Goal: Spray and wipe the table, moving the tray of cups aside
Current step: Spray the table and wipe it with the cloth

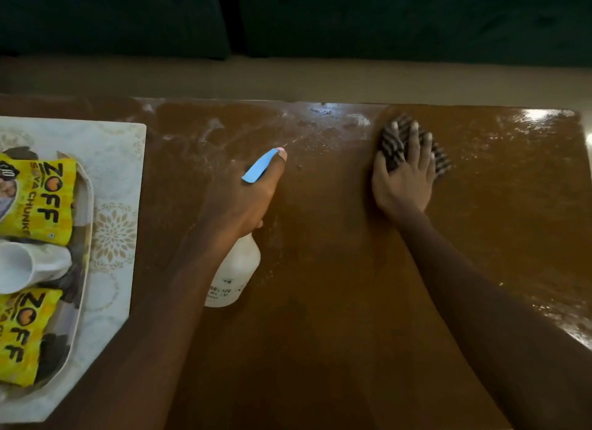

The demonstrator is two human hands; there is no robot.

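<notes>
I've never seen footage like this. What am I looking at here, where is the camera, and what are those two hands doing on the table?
There is no machine here: a person wears one camera on the head, looking down at their own arms. The left hand grips a white spray bottle with a blue trigger head, aimed at the far edge of the brown table, where droplets and white smears show. The right hand lies flat, pressing a striped cloth onto the wood. At the left sits a pale patterned mat carrying a tray that holds yellow snack packets and a white cup.
</notes>
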